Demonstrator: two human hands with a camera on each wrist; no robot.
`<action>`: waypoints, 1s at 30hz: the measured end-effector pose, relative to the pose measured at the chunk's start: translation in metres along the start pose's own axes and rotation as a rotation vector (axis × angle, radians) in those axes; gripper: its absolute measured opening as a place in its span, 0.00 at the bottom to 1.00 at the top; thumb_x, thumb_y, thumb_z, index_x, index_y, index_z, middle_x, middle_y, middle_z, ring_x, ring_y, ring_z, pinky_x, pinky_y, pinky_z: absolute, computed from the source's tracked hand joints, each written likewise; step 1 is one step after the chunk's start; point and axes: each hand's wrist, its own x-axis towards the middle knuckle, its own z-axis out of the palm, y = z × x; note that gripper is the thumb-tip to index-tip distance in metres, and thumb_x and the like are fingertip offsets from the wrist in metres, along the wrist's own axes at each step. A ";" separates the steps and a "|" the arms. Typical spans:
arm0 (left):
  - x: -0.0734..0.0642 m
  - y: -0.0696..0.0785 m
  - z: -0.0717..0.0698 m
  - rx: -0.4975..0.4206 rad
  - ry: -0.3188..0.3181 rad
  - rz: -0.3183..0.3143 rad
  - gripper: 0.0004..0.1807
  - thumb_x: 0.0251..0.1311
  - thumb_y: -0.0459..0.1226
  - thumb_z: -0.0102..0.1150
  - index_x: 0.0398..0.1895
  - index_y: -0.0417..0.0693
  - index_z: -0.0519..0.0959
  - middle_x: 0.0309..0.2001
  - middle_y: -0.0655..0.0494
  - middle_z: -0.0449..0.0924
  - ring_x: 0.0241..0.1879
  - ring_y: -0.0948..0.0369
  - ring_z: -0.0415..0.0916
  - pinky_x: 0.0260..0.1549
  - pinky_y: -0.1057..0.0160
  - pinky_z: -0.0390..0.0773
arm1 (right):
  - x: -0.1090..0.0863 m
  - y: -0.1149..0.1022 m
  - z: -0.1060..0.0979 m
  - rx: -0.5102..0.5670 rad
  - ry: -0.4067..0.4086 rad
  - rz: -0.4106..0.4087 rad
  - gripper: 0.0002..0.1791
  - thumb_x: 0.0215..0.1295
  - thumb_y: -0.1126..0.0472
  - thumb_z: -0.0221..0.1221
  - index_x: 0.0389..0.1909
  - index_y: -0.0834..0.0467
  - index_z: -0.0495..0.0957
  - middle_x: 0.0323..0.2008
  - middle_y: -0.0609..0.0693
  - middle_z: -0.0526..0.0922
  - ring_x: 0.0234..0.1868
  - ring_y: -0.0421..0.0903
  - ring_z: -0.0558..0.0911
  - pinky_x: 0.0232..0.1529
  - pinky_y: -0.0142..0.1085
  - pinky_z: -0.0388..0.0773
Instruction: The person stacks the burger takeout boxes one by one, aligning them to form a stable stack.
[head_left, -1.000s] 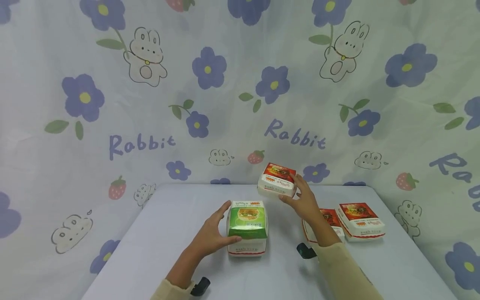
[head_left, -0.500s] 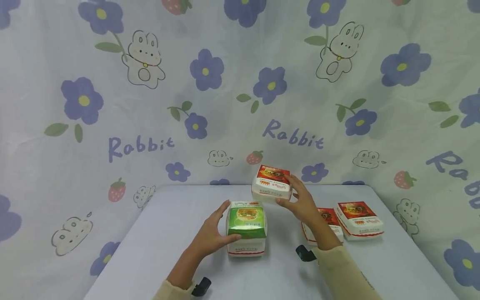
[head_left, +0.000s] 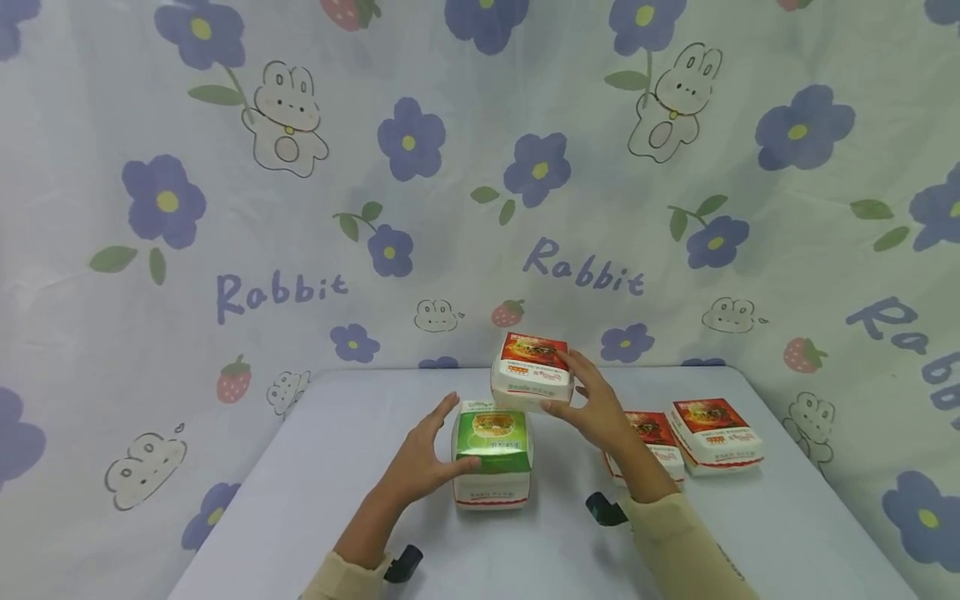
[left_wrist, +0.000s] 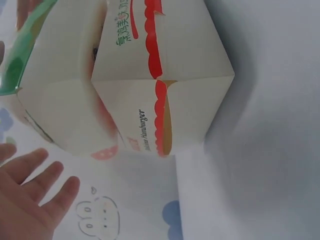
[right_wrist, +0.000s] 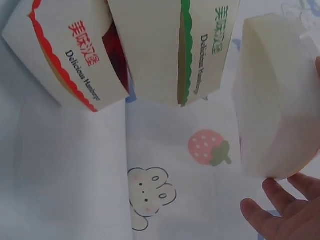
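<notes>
My right hand (head_left: 596,412) grips a red-topped white hamburger box (head_left: 531,375) in the air, thumb at its near side and fingers at its far side. The held box overlaps the back edge of a green-topped hamburger box (head_left: 491,427) in the head view. That green box (left_wrist: 60,75) sits on a red-trimmed hamburger box (left_wrist: 190,50), making a two-high stack. My left hand (head_left: 420,467) reaches around the stack's left side, its thumb at the green box's front. In the left wrist view its other fingers (left_wrist: 60,200) are spread and apart from the boxes.
Two more red-topped hamburger boxes (head_left: 716,437) stand side by side on the white table (head_left: 292,517) at the right, one partly behind my right forearm. A rabbit-and-flower printed cloth (head_left: 465,200) hangs behind the table.
My right hand has carried the red-topped box left and slightly nearer, toward the green box. My left hand has risen slightly beside the stack. The stacked boxes stay put.
</notes>
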 end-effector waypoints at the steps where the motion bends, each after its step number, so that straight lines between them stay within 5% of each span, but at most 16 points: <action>1: 0.001 0.001 0.000 0.000 0.004 0.003 0.60 0.41 0.69 0.66 0.77 0.60 0.52 0.74 0.60 0.55 0.70 0.51 0.57 0.61 0.40 0.64 | -0.001 -0.001 0.001 0.004 -0.002 0.004 0.50 0.51 0.46 0.72 0.74 0.44 0.58 0.76 0.50 0.49 0.73 0.57 0.53 0.64 0.57 0.63; 30: 0.007 0.009 -0.004 -0.030 0.017 0.029 0.57 0.50 0.66 0.64 0.78 0.55 0.49 0.72 0.58 0.61 0.68 0.48 0.62 0.59 0.39 0.66 | -0.012 -0.022 0.020 -0.050 -0.106 -0.083 0.51 0.49 0.40 0.72 0.74 0.40 0.59 0.76 0.43 0.49 0.73 0.55 0.54 0.64 0.54 0.65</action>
